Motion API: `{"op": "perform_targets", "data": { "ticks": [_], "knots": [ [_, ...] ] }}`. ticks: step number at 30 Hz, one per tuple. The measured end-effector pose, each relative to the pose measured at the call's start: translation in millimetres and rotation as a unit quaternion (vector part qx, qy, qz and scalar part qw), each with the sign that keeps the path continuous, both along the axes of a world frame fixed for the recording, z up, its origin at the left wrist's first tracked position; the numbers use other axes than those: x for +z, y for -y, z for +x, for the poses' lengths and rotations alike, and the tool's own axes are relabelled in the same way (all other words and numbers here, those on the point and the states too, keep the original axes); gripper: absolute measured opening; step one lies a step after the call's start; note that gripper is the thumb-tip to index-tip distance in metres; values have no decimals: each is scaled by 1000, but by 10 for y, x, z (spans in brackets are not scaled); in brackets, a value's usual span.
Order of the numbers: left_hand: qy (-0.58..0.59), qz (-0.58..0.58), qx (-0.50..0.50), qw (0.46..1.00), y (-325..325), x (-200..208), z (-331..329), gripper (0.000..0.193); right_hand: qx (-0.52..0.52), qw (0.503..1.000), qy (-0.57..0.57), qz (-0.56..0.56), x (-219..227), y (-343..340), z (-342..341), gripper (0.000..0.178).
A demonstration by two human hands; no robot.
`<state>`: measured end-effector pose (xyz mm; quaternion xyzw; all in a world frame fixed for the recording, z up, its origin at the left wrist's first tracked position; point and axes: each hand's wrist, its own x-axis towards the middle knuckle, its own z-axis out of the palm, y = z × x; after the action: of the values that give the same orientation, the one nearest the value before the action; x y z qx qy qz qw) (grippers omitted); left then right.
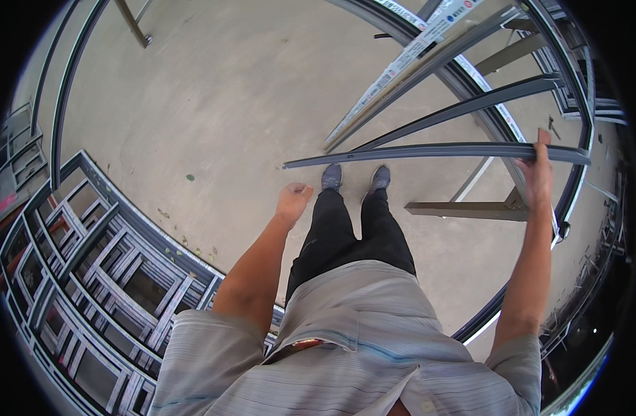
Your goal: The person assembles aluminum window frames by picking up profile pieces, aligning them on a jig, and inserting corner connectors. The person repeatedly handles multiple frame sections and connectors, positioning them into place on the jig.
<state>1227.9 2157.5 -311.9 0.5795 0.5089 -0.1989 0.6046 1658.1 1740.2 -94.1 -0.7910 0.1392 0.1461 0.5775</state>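
My right hand (538,173) is closed around the right end of a long, slim grey profile bar (429,151). That bar reaches leftward past my shoes, in front of me. Out of the top of the same hand sticks a small reddish-brown flat piece (544,135); I cannot tell what it is. A second dark grey bar (463,111) slants up to the right just beyond the held one. My left hand (294,201) hangs in the air left of my shoes, its fingers curled together, apart from the bars. Anything inside those fingers is too small or hidden to make out.
Stacked grey window-like frames (131,277) fill the lower left. At upper right, more long profiles, one with printed film (401,69), lie across a large frame. A brown metal leg (470,210) stands near my right arm. Thin scraps (588,277) lie at the far right.
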Motion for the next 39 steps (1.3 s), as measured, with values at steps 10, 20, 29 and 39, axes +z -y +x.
{"op": "perform_targets", "data": {
  "ticks": [10, 20, 29, 39],
  "knots": [
    [26, 1, -38, 999, -198, -102, 163, 45, 114, 986, 50, -108, -509, -1361, -265, 47],
    [29, 1, -45, 999, -380, 74, 428, 42, 91, 968, 72, -224, -436, -2005, -127, 59],
    [15, -9, -47, 999, -316, 44, 414, 40, 86, 929, 78, -352, -466, -2044, -184, 50],
    [5, -19, -33, 999, -379, 87, 381, 44, 54, 952, 158, -258, -3, -2420, -257, 49]
  ]
}}
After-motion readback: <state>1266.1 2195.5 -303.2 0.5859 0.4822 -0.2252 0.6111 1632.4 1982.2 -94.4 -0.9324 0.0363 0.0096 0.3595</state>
